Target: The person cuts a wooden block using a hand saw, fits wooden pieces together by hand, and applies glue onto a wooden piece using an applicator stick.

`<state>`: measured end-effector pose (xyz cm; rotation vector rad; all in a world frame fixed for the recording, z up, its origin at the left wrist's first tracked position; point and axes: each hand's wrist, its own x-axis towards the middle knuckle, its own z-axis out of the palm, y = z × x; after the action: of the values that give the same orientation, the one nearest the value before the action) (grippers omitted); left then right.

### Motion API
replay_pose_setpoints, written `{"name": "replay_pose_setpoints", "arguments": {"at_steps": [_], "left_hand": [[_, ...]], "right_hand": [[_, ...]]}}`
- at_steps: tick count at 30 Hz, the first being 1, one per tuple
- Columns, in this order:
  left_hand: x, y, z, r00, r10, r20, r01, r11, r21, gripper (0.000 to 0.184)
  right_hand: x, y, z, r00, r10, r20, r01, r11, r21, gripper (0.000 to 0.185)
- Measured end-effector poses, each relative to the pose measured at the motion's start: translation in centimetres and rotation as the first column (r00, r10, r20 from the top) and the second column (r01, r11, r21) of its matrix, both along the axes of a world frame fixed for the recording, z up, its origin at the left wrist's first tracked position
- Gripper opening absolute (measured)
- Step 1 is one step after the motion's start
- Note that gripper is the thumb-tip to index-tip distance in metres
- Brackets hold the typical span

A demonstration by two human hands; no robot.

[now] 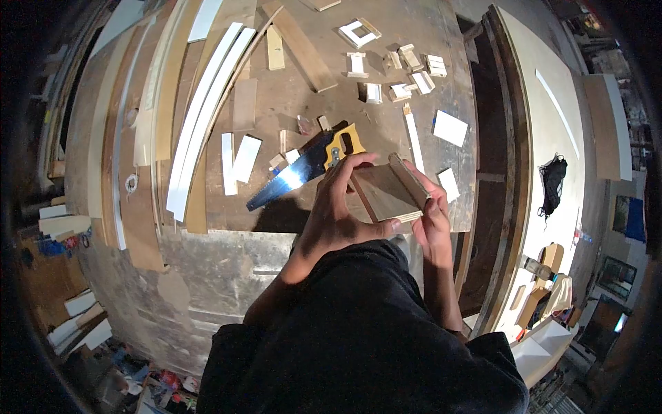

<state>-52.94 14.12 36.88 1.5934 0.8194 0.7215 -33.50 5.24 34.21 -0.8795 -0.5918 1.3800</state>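
Between my two hands, held up near my chest, is a small wooden box-like piece (387, 192) with raised strips along two sides. My left hand (336, 207) wraps its left side, thumb along the near edge. On the right edge, my right hand (434, 210) grips with the fingers behind and beneath, partly hidden. Just beyond my left hand a handsaw (303, 167) with a yellow handle lies flat on the workbench (365, 131). Small white-faced offcuts (247, 157) lie to the left of the saw blade.
Long white strips (207, 124) and wooden boards (155, 138) cover the bench's left side. Several small wooden frames and blocks (412, 69) sit at the back right. A white square panel (449, 128) lies near the right edge. Another table (545, 138) on the right holds black cord (552, 183).
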Motion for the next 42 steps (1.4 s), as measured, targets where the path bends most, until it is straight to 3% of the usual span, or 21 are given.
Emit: {"name": "replay_pose_setpoints", "arguments": {"at_steps": [5, 14, 22, 24, 32, 42], "left_hand": [[0.2, -0.1, -3.1, 0.998, -0.022, -0.051, 0.023, 1.000, 0.003, 0.093], [0.4, -1.0, -5.1, 0.997, 0.014, -0.081, -0.011, 0.999, 0.040, 0.096], [1.7, -2.3, -3.2, 0.992, 0.073, -0.101, -0.072, 0.997, 0.017, 0.099], [2.0, -2.7, -2.5, 0.988, 0.108, -0.108, -0.094, 0.988, 0.120, 0.100], [2.2, -2.7, -0.9, 0.991, 0.079, -0.106, -0.069, 0.994, 0.089, 0.106], [2.5, -3.6, 0.1, 0.986, 0.147, -0.079, -0.125, 0.964, 0.236, 0.112]], "right_hand": [[0.6, -0.2, -4.2, 1.000, 0.020, 0.002, -0.020, 0.999, -0.030, 0.083], [0.4, -0.9, -5.6, 0.997, 0.031, -0.075, -0.034, 0.999, -0.037, 0.081], [1.1, -1.9, -3.8, 1.000, 0.010, 0.001, -0.010, 0.999, -0.041, 0.090], [1.4, -2.2, -3.7, 0.999, -0.002, -0.035, 0.000, 0.999, -0.041, 0.096], [2.1, -2.6, -2.8, 0.997, -0.034, 0.064, 0.037, 0.998, -0.041, 0.105], [1.8, -2.8, -3.0, 0.998, -0.045, 0.049, 0.045, 0.999, 0.007, 0.114]]}}
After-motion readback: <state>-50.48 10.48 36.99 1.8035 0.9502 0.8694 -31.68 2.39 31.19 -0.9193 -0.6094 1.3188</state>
